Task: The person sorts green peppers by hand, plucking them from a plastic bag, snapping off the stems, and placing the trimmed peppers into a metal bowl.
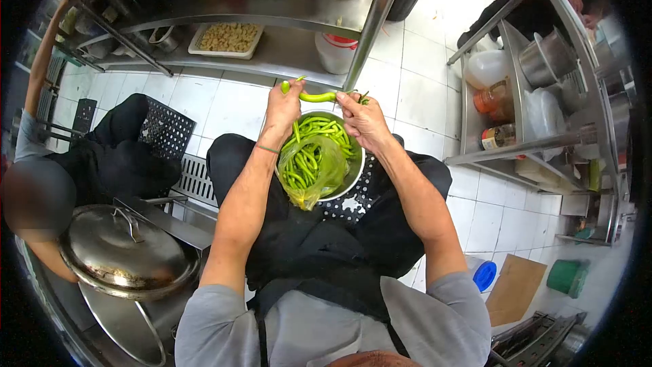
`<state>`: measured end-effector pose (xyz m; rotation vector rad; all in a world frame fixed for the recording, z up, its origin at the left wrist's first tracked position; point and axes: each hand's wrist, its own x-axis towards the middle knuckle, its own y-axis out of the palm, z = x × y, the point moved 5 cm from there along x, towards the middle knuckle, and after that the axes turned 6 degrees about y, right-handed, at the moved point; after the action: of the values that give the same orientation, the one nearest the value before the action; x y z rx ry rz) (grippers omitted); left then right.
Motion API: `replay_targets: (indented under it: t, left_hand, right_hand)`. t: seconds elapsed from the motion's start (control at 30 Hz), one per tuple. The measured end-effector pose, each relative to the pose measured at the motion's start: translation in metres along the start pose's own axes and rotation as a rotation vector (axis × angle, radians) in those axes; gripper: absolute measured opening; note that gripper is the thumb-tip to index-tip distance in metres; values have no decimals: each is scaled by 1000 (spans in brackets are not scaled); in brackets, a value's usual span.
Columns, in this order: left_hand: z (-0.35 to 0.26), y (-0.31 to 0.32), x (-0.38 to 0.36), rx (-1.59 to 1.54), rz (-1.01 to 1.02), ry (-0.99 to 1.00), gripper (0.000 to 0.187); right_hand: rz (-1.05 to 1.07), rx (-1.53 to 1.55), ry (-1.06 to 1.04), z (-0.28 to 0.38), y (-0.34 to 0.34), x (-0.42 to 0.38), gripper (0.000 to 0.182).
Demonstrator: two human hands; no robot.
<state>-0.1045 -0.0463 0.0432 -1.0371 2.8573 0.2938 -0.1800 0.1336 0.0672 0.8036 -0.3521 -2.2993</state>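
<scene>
A long green chili pepper point(318, 97) stretches between my two hands, above a round metal pot. My left hand point(282, 110) is closed on one end of it, and another green pepper tip pokes out above these fingers. My right hand point(365, 121) pinches the other end, with green stems point(363, 98) showing beside its fingers. Below, the metal pot point(358, 171) sits between my knees, holding many green chili peppers point(319, 126). A yellowish clear plastic bag point(324, 175) with more peppers lies in the pot and hangs over its near rim.
A steel shelf point(292, 10) ahead carries a tray of pale chopped food point(226, 39) and a lidded white bucket point(336, 53). Another rack point(506, 146) with pots and jars stands right. Left are a co-worker point(109, 153) and a large lidded pot point(129, 251). Cardboard point(517, 290) lies on the floor.
</scene>
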Motion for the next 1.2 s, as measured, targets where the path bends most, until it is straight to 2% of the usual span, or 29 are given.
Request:
replay_targets:
  t: [0.03, 0.13, 0.17, 0.27, 0.3, 0.4, 0.43, 0.53, 0.63, 0.73, 0.83, 0.93, 1.03, 1.07, 1.13, 1.2]
  left_hand:
    - [0, 0, 1, 13, 18, 2, 27]
    - [-41, 4, -12, 920, -262, 709, 30]
    - [-55, 10, -26, 770, -273, 827, 32]
    - [-67, 33, -46, 1010, 7, 953, 31]
    - [-61, 40, -49, 971, 87, 984, 28]
    - [-40, 50, -49, 1004, 172, 887, 23]
    - [-45, 53, -54, 1068, 152, 950, 19]
    - [-34, 52, -45, 1062, 291, 741, 18]
    - [-37, 51, -45, 951, 289, 754, 18]
    - [-42, 50, -47, 856, 316, 797, 20]
    - [-48, 52, -53, 808, 300, 887, 18]
    - [-58, 55, -57, 714, 323, 930, 15]
    - [-50, 48, -45, 672, 275, 921, 15]
    - [-41, 40, -34, 645, 231, 876, 19]
    - [-32, 32, -21, 347, 227, 503, 24]
    - [-16, 25, -7, 688, 300, 523, 28]
  right_hand:
    - [-19, 2, 1, 0, -2, 3, 21]
    - [-110, -73, -39, 2, -2, 6, 18]
    - [-148, -123, -72, 2, -3, 7, 19]
    - [-189, -224, -160, 8, -2, 7, 20]
    - [-181, -255, -183, 11, -2, 6, 21]
    - [-164, -359, -240, 9, -7, 9, 21]
    - [-157, -393, -260, 8, -7, 11, 21]
    - [-147, -383, -266, 9, -7, 11, 21]
    - [-40, -146, -110, 2, -7, 12, 19]
    - [70, 37, -47, 5, -3, 7, 20]
    - [99, 84, -30, 8, -1, 0, 14]
    - [129, 209, 84, 8, 3, -7, 8]
    - [134, 212, 33, 20, 1, -10, 8]
    - [111, 192, -22, 27, -6, -8, 10]
    - [162, 392, -50, 38, -25, 2, 13]
    - [131, 410, -103, 52, -38, -2, 12]
